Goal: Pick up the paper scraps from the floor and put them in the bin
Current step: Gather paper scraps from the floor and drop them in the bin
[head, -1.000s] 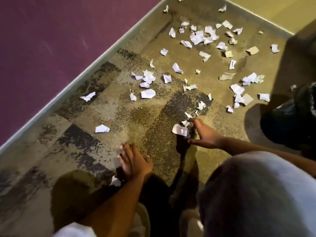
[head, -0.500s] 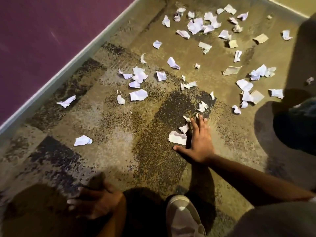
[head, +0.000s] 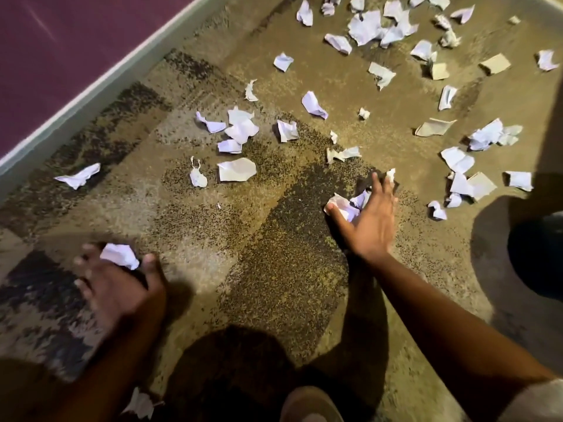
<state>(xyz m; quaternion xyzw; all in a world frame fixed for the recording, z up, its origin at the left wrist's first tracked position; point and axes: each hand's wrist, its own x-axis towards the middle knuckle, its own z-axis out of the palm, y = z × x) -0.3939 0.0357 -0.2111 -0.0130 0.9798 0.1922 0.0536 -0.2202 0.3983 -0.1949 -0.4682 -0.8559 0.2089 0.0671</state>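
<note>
Several white paper scraps [head: 237, 169] lie scattered over the patterned carpet [head: 274, 269], thickest at the top right. My left hand [head: 115, 284] rests low at the left, its fingers curled over a crumpled white scrap [head: 119, 255]. My right hand [head: 368, 220] is flat on the floor at centre right, fingers spread over a small bunch of scraps [head: 345, 207], thumb pressed against them. The dark bin [head: 536, 254] shows at the right edge, partly cut off.
A purple wall [head: 61, 56] with a pale skirting strip [head: 91, 86] runs diagonally along the left. One scrap [head: 140, 405] lies near my left forearm at the bottom. A shoe tip [head: 310, 406] shows at the bottom centre. Dark shadows fall around the bin.
My left hand moved forward and now covers a crumpled scrap. My right hand slid onto the scraps near it and gathered them under its fingers. The view shifted closer.
</note>
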